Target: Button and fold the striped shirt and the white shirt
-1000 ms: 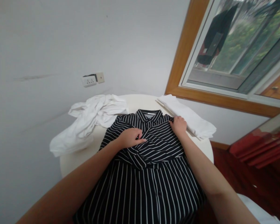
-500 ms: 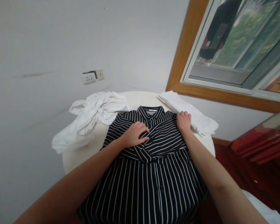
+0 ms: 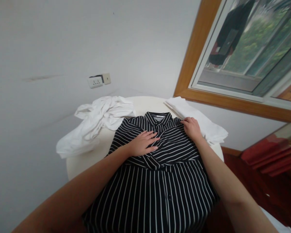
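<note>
the striped shirt (image 3: 155,181) lies lengthwise, collar (image 3: 158,118) farthest; left hand (image 3: 142,144) rests splayed mid-chest, right hand (image 3: 192,127) pinches the shoulder (image 3: 176,122) nearest it.

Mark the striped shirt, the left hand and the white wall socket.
Striped shirt (image 3: 151,187), head view: lower front.
Left hand (image 3: 142,143), head view: back of the hand.
White wall socket (image 3: 95,82), head view: faceplate.
</note>
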`<state>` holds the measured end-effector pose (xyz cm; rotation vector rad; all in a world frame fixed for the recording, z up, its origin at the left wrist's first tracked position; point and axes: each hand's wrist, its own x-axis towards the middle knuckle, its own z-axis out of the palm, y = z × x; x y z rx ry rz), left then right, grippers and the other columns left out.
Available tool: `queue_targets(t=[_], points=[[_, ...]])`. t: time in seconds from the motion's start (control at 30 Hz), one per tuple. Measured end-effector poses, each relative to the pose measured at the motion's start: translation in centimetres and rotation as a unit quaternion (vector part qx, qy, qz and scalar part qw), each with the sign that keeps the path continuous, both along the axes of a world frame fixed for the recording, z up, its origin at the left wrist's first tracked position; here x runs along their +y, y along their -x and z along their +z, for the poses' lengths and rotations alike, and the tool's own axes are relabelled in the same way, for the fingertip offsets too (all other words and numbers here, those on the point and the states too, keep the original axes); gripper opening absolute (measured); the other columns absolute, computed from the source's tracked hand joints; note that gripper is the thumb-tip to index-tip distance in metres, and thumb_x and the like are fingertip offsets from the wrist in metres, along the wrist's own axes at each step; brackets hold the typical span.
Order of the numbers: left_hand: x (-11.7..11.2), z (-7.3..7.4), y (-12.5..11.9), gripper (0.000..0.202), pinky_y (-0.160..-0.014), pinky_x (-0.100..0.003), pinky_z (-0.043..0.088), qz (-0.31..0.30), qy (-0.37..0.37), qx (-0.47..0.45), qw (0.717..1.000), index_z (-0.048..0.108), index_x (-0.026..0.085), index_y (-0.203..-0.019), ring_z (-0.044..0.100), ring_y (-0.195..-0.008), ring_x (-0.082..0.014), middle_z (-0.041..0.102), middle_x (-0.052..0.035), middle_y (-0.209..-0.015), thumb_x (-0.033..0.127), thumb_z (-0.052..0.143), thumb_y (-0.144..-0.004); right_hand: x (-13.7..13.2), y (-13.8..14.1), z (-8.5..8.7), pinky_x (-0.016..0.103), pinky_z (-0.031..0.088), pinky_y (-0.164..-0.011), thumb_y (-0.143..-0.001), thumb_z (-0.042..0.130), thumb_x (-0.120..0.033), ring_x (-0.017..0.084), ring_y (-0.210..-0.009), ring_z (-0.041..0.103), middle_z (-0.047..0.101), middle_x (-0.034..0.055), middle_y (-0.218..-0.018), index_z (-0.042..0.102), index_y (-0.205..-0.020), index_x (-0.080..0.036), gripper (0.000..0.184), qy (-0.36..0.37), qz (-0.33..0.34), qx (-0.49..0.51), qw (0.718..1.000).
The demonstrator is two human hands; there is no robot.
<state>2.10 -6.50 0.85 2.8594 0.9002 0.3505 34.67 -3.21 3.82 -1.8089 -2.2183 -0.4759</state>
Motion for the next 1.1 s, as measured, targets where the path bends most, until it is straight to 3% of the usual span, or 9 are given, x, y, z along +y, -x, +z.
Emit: queue_targets(t=[0.13, 0.23, 0.33, 0.47, 0.53, 0.63, 0.77, 0.9, 1.1], points=[[0.0, 0.2, -0.1, 0.057, -0.117, -0.048, 0.013, -0.003, 0.003, 0.005, 1.000, 0.036, 0.031, -0.145, 0.023, -0.145, -0.0247, 0.030, -0.0046, -0.156, 0.058, 0.031, -0.095, -0.5, 2.5, -0.5, 0.039, 0.032, -0.105, -0.098, 0.036, -0.037, 0.025, -0.121, 0.047, 0.057, 0.0117, -0.130, 0.057, -0.132, -0.019, 0.043, 0.074, 0.055, 0.080, 0.992], [0.0, 0.0, -0.2, 0.057, -0.117, -0.050, 0.012, 0.004, 0.006, 0.009, 1.000, 0.035, 0.032, -0.145, 0.023, -0.144, -0.0256, 0.030, -0.0046, -0.156, 0.059, 0.030, -0.095, -1.0, 4.3, -2.2, 0.054, 0.021, -0.112, -0.094, 0.035, -0.060, 0.030, -0.140, 0.028, 0.037, 0.0093, -0.151, 0.040, -0.145, -0.028, 0.061, 0.155, 0.017, 0.088, 0.984], [-0.4, 0.0, -0.4, 0.060, -0.115, -0.058, 0.008, 0.028, 0.017, 0.013, 0.999, 0.035, 0.034, -0.145, 0.024, -0.144, -0.0289, 0.032, -0.0046, -0.155, 0.063, 0.030, -0.093, -1.3, 5.0, -3.5, 0.061, 0.010, -0.112, -0.093, 0.024, -0.067, 0.030, -0.146, 0.014, 0.021, 0.0075, -0.158, 0.029, -0.150, -0.032, 0.067, 0.195, -0.007, 0.083, 0.977], [-0.7, 0.8, -0.7, 0.072, -0.114, -0.058, 0.013, 0.058, 0.037, 0.014, 0.998, 0.033, 0.031, -0.147, 0.027, -0.142, -0.0311, 0.034, -0.0084, -0.154, 0.070, 0.038, -0.087, -1.3, 4.8, -3.6, 0.060, 0.008, -0.114, -0.093, 0.019, -0.069, 0.029, -0.146, 0.012, 0.018, 0.0063, -0.159, 0.027, -0.151, -0.031, 0.070, 0.203, -0.009, 0.073, 0.976], [0.0, 1.9, -0.6, 0.067, -0.112, -0.050, 0.024, 0.074, 0.029, -0.002, 0.997, 0.037, 0.029, -0.144, 0.035, -0.138, -0.0278, 0.038, -0.0086, -0.151, 0.066, 0.037, -0.089, -1.0, 4.5, -3.1, 0.060, 0.014, -0.113, -0.092, 0.023, -0.069, 0.030, -0.145, 0.018, 0.023, 0.0063, -0.158, 0.031, -0.149, -0.032, 0.069, 0.202, -0.007, 0.068, 0.977], [2.6, 3.7, -0.4, 0.047, -0.104, -0.039, 0.037, 0.156, -0.028, -0.038, 0.987, 0.056, 0.022, -0.128, 0.050, -0.122, -0.0230, 0.058, -0.0086, -0.132, 0.049, 0.034, -0.097, 0.4, 4.1, -1.7, 0.050, 0.033, -0.106, -0.093, 0.030, -0.065, 0.029, -0.131, 0.042, 0.045, 0.0075, -0.146, 0.052, -0.136, -0.030, 0.060, 0.175, 0.021, 0.065, 0.982], [7.6, 4.8, -0.5, 0.033, -0.095, -0.037, 0.042, 0.289, -0.090, -0.027, 0.953, 0.066, 0.015, -0.107, 0.058, -0.104, -0.0239, 0.067, -0.0116, -0.104, 0.030, 0.039, -0.096, 3.7, 4.2, 0.0, 0.036, 0.040, -0.098, -0.098, 0.035, -0.042, 0.025, -0.109, 0.057, 0.066, 0.0118, -0.114, 0.068, -0.113, -0.019, 0.043, 0.047, -0.005, 0.067, 0.997], [10.8, 3.5, -1.1, 0.030, -0.089, -0.034, 0.043, 0.335, -0.102, -0.012, 0.936, 0.064, 0.012, -0.108, 0.056, -0.103, -0.0240, 0.064, -0.0135, -0.106, 0.027, 0.041, -0.096, 7.2, 4.6, -0.7, 0.036, 0.038, -0.097, -0.096, 0.037, -0.026, 0.026, -0.107, 0.056, 0.066, 0.0153, -0.109, 0.067, -0.111, -0.012, 0.036, -0.002, -0.073, 0.068, 0.995], [11.5, 0.4, -1.2, 0.040, -0.091, -0.040, 0.039, 0.391, -0.161, -0.020, 0.906, 0.065, 0.011, -0.103, 0.049, -0.108, -0.0298, 0.060, -0.0153, -0.105, 0.045, 0.045, -0.094, 9.5, 4.4, -4.2, 0.037, 0.039, -0.097, -0.098, 0.036, -0.045, 0.026, -0.114, 0.054, 0.061, 0.0160, -0.121, 0.064, -0.113, -0.014, 0.045, 0.036, -0.070, 0.086, 0.993]])
